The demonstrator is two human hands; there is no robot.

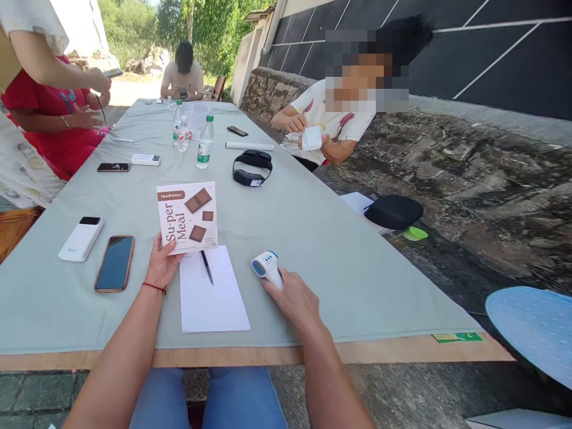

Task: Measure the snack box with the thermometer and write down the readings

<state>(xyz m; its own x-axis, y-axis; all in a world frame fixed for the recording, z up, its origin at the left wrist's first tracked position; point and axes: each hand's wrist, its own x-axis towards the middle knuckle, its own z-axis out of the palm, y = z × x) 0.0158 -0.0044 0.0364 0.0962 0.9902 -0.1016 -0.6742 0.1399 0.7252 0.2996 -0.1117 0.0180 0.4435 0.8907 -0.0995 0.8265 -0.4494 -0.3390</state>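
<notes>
My left hand (163,263) is closed on the lower left edge of a flat white box (187,215) printed "Su-per Meal" with brown chocolate pieces, held up facing me. In my right hand (295,298) is a white and blue infrared thermometer (267,268), gripped by its handle over the table, its screen end tilted toward me. Between my arms a sheet of white paper (214,304) lies on the cloth, a black pen (207,267) on its upper part. The box covers the sheet's top edge.
A phone (114,263) and a white power bank (81,239) lie to the left on the table (322,238). Farther back are a black headset (252,168), water bottles (205,143), a white roll (249,146) and more phones. Several people sit or stand around the table.
</notes>
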